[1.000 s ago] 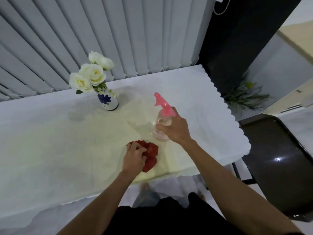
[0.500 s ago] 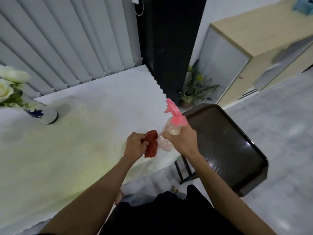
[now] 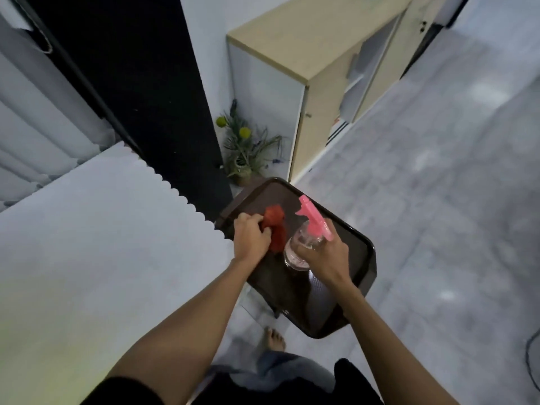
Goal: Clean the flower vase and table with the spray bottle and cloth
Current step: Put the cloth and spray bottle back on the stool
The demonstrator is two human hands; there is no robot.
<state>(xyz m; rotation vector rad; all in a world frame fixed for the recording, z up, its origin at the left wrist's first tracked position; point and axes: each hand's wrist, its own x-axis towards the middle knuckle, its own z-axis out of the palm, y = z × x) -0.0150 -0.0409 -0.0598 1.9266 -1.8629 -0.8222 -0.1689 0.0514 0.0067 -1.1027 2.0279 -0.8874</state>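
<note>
White-covered table (image 3: 96,244) fills the left, dark chair (image 3: 344,290) just right of it. Left hand (image 3: 250,239) grips bunched red cloth (image 3: 276,229), right hand (image 3: 327,255) wraps the pink-topped spray bottle (image 3: 304,244). Both items over the chair seat, off the table.

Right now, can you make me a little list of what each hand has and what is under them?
left hand: holds the red cloth
right hand: holds the spray bottle, pink top, clear body
under the hands: dark chair
table: to the left, white cover with a wavy edge
flower vase: not in view
by the wall: small plant, wooden cabinet
</note>
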